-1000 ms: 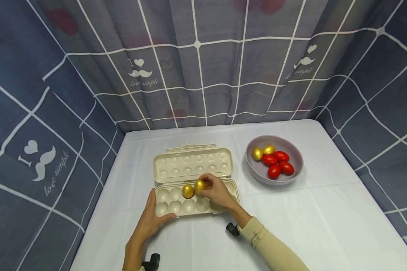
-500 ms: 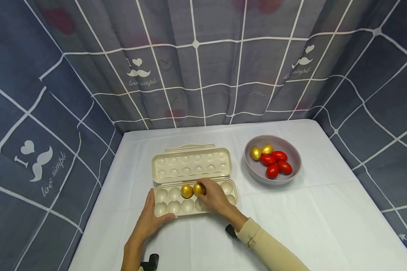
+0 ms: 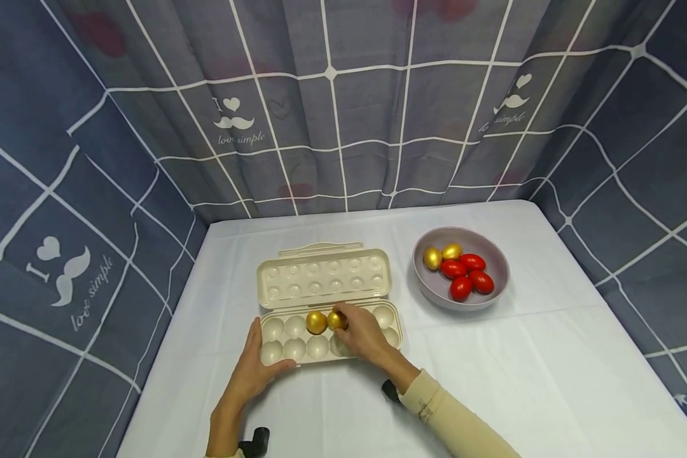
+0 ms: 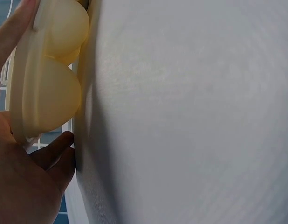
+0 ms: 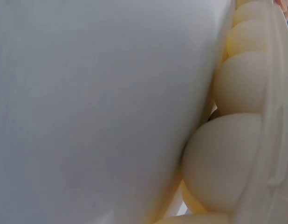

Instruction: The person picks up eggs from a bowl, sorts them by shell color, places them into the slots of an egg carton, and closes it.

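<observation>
A cream egg box (image 3: 266, 342) lies with its lid folded back on the white table. One golden egg (image 3: 316, 322) sits in a cup of its far row. Just right of that, my right hand (image 3: 363, 332) pinches another golden egg (image 3: 336, 320), low in the neighbouring cup; my fingers partly cover it. My left hand (image 3: 250, 369) rests against the box's left end, fingers straight along the side and thumb along the front edge. The left wrist view shows its fingers (image 4: 55, 158) beside the rounded cups (image 4: 53, 95). Only the undersides of cups (image 5: 223, 158) appear in the right wrist view.
A mauve bowl (image 3: 420, 280) stands right of the box, holding two golden eggs (image 3: 442, 256) and several red eggs (image 3: 460, 289). The lid (image 3: 323, 275) lies flat behind the tray. Dark checked curtains (image 3: 366, 114) border the table (image 3: 492, 362) at back and sides.
My right hand has lowered the golden egg into the cup beside the first one over the past second, and still holds it. My left hand has stayed at the box's left end.
</observation>
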Demonstrator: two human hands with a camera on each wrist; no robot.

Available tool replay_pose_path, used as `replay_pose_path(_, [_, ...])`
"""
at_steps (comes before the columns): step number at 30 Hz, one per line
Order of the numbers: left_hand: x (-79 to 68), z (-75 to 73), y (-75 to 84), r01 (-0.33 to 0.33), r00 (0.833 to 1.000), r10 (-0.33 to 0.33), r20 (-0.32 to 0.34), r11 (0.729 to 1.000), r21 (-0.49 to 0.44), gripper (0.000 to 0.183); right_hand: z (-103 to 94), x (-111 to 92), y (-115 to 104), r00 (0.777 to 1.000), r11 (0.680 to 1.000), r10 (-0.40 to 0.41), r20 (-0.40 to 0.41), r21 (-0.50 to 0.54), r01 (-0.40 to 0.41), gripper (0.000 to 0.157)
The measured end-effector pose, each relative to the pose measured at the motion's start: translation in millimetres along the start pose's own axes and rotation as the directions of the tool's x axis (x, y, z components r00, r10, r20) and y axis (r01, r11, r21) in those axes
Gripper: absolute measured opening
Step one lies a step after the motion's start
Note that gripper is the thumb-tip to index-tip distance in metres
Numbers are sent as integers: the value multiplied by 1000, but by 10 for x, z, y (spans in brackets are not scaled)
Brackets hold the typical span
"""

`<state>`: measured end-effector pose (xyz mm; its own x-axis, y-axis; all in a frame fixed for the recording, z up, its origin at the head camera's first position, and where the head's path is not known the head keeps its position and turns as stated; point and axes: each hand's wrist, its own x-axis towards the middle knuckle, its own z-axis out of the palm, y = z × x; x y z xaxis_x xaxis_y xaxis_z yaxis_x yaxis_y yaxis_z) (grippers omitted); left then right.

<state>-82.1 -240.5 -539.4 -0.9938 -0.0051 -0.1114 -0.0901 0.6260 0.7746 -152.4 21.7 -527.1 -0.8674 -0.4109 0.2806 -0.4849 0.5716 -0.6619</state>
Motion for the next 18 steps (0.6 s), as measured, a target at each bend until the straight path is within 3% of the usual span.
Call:
replay_pose_path(5, [4,-11,-9,4,1000,-4,0,1000,11,133,-34,-7,7,1000,999,-13,14,31,13,35])
replay_pose_path(10, [7,-14,-10,8,1000,-8,2,1000,10,134,-47,-18,54,999,991,-4,34,132,-1,41])
replay_pose_path(14, [7,-5,-4,9,1000,-9,3,1000,7,134,-98,-29,110,1000,973,18,25,231,-23,44])
replay_pose_path(18, [10,0,-3,1,1000,-1,4,1000,11,134,-239,-31,182,999,932,46,-26,362,-33,45])
